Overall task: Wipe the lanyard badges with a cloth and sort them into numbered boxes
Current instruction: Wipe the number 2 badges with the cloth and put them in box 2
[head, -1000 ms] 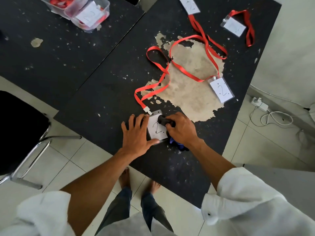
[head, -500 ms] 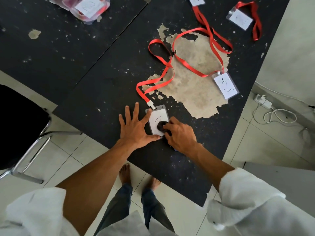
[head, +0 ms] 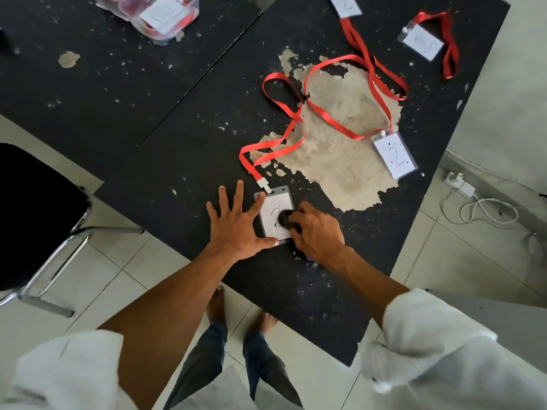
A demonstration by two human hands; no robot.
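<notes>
**Badge** (head: 273,208): a clear sleeve with a white card marked "2". It lies flat on the dark surface (head: 183,149), close to the near edge. A red strap (head: 276,137) is clipped to its far left corner and loops away toward the far side.

**Cloth** (head: 284,218): a dark wad pressed on the middle of the card, covering the right part of the numeral.

**Right hand** (head: 318,236): fingers curled round the cloth, bearing down on the badge from the right.

**Left hand** (head: 236,229): flat, with fingers straight and spread wide, holding nothing. The forefinger tip rests on the badge's far left corner and the thumb lies along its near edge, pinning it.

**Change:** a second ago the cloth sat at the card's far edge, and it is now at the middle. The left fingers that lay over the card's left side have spread off it. By this reading a wiping stroke is under way, and sorting of this badge has not begun.

**Other badges:**
- one marked "2" (head: 395,153) to the right, on the worn pale patch;
- one at the far right (head: 421,42);
- one cut off at the far edge (head: 344,5).

**Box** (head: 165,16): clear, at the far left, holding red straps. Its label looks like a "2", so it is the likely destination.

**Off the surface:** a chair (head: 35,214) on the left and a white cable (head: 479,205) on the floor to the right.
</notes>
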